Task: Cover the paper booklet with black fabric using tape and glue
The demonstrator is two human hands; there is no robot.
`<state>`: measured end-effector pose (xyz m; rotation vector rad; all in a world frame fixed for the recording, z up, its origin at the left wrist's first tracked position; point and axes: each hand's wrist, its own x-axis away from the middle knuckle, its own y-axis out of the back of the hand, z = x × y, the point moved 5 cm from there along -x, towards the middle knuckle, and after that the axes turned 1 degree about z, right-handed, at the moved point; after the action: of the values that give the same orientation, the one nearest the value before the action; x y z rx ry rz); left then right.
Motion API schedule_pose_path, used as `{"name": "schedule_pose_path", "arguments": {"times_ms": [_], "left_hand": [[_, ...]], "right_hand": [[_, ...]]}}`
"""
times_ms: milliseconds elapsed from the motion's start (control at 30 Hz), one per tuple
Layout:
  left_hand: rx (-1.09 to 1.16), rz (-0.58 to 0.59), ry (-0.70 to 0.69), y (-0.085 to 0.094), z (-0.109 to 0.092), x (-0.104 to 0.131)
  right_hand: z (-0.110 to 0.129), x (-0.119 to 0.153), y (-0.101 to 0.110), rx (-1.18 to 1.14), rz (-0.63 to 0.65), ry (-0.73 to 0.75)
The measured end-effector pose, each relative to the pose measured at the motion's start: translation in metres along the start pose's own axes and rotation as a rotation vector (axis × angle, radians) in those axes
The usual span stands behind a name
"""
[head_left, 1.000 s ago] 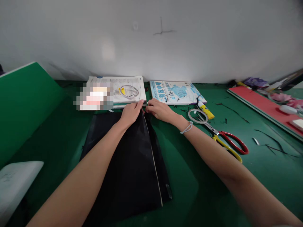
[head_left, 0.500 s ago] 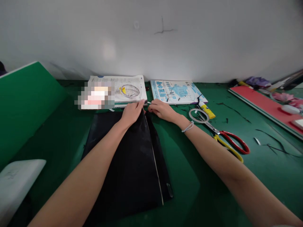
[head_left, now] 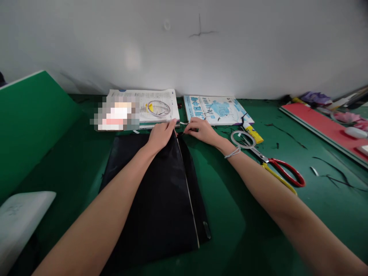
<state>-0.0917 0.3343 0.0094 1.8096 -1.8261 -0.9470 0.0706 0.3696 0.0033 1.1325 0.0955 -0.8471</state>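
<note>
A large black sheet [head_left: 155, 218], folded around a flat board or stack, lies in front of me. A pale edge line runs down its right side, and a narrow black flap [head_left: 195, 184] sticks out beyond it. My left hand [head_left: 161, 135] grips the sheet's far right corner, thumb and fingers pressed together. Just right of that corner, my right hand [head_left: 202, 131] is closed in a pinch near the flap's far tip. A small white strip shows beside its fingers; what the fingertips hold is too small to make out.
Two books, one printed white [head_left: 171, 96] and one blue-and-white [head_left: 221, 109], lie by the wall. Right of my hand are a tape roll [head_left: 234, 138], a yellow glue stick [head_left: 254, 134] and scissors [head_left: 290, 172]. A green board [head_left: 34, 126] stands left; a red board [head_left: 322, 126] lies right.
My right hand has shifted slightly right and its fingers have changed their pose, the fingertips now lower by the flap's tip. My left hand stays on the corner.
</note>
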Motion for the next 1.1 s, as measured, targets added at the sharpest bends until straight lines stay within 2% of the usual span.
{"name": "schedule_pose_path", "arguments": {"times_ms": [200,300,367,500,600,733,900,1100], "left_hand": [[0.005,-0.011,0.015,0.001,0.001,-0.001],[0.023,-0.014,0.021,0.000,0.000,0.000],[0.023,-0.012,0.025,0.000,0.000,0.000],[-0.019,-0.011,0.020,0.000,0.000,0.000],[-0.037,-0.015,0.014,0.001,-0.001,-0.001],[-0.039,-0.020,0.009,0.001,-0.002,-0.001],[-0.017,-0.020,0.005,0.000,-0.002,-0.001],[-0.007,-0.017,0.010,-0.001,0.001,-0.001]], "right_hand": [[0.000,-0.002,0.010,-0.267,-0.120,-0.159],[0.000,-0.002,0.017,-0.322,-0.167,-0.200],[0.005,-0.003,0.017,-0.264,-0.106,-0.158],[0.024,-0.004,0.002,0.048,0.118,0.035],[0.033,-0.003,-0.007,0.211,0.155,0.107],[0.031,-0.002,-0.008,0.245,0.149,0.118],[0.014,0.000,0.001,0.068,0.079,0.039],[-0.012,0.003,0.004,-0.350,0.042,-0.200]]}}
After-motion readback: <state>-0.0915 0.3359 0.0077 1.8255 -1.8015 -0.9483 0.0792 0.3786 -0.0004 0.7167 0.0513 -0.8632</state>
